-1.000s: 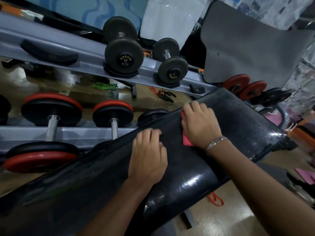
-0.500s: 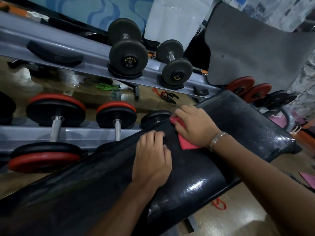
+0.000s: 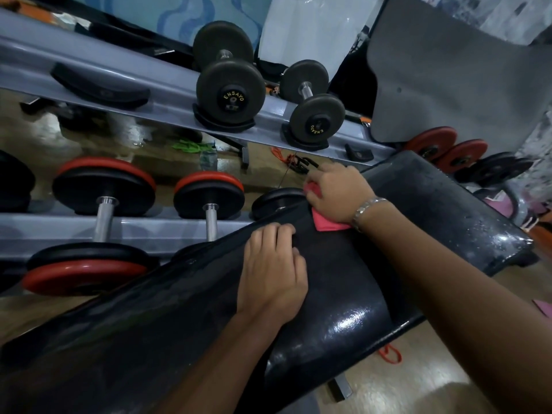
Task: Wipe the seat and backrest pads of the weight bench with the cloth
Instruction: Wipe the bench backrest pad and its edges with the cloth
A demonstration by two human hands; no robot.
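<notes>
The black bench pad (image 3: 433,213) runs diagonally from bottom left to right, glossy and speckled with droplets near its right end. A red cloth (image 3: 324,222) lies on the pad's far edge. My right hand (image 3: 337,192) is closed over the cloth, with only its corners showing. My left hand (image 3: 273,273) rests flat on the pad just left of the cloth, fingers together, holding nothing.
A grey dumbbell rack (image 3: 149,82) stands right behind the bench, with black dumbbells (image 3: 230,85) above and red-and-black ones (image 3: 104,186) below. Red weight plates (image 3: 431,146) and a grey mat (image 3: 448,85) are at the right. An orange band (image 3: 389,355) lies on the floor.
My right hand has slid the cloth leftward and up over the pad's far edge. My left hand has stayed planted on the pad.
</notes>
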